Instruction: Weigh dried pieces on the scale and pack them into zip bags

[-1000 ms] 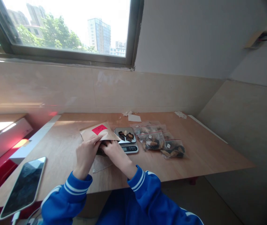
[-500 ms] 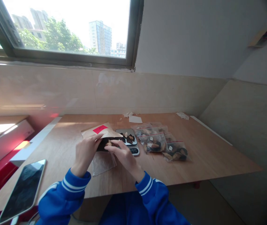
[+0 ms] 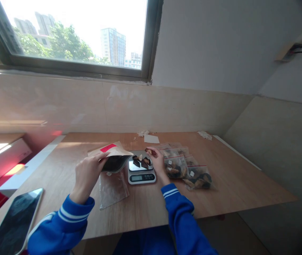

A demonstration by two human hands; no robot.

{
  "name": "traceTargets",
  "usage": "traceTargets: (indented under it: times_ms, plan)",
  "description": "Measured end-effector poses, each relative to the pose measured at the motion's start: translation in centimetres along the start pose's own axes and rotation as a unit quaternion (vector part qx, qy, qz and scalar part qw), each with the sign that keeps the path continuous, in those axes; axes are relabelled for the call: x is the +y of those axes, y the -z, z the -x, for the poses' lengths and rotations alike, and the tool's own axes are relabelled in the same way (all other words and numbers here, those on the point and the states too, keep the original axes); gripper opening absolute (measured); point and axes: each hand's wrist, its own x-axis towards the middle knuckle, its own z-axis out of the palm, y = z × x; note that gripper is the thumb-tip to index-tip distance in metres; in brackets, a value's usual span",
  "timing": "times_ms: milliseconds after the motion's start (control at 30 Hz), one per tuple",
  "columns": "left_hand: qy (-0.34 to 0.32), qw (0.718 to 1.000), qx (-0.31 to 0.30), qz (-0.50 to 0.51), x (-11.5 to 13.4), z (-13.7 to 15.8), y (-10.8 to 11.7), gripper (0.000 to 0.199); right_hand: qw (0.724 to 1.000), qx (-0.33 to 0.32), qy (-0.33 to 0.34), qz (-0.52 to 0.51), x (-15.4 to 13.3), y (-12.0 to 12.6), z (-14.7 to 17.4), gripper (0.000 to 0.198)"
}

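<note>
My left hand (image 3: 89,172) is closed on the edge of a brown paper bag (image 3: 120,148) with a red label, its dark mouth open toward me. In my right hand (image 3: 158,164), pinched at the fingertips, is a dried brown piece (image 3: 151,151) that looks like dried mushroom. That hand is over the right side of a small digital scale (image 3: 141,177). Several dark and tan dried pieces (image 3: 141,161) lie on the scale's plate. Under the paper bag, partly hidden, lies a clear zip bag (image 3: 113,191). The scale's reading is too small to make out.
Several clear zip bags (image 3: 176,168) of dried pieces lie right of the scale. A phone (image 3: 14,223) lies at the table's left. At the back are a white card (image 3: 151,139) and crumpled paper (image 3: 204,135). The table (image 3: 233,184) has its front edge near me.
My right hand has come out of the paper bag's mouth and moved right, over the scale, with a dried piece in its fingers. The left hand still holds the bag.
</note>
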Motion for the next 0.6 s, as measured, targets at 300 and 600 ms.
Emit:
traceTargets:
  times_ms: [300, 600]
  plan:
    - [0.007, 1.0, -0.011, -0.007, -0.7, 0.2, 0.2, 0.034, 0.986, -0.158, -0.05, 0.037, 2.7, 0.7, -2.4, 0.035]
    - [0.005, 1.0, -0.021, -0.012, -0.4, 0.4, 0.5, 0.034, 0.994, -0.074, -0.013, 0.081, 1.7, 1.4, -2.7, 0.036]
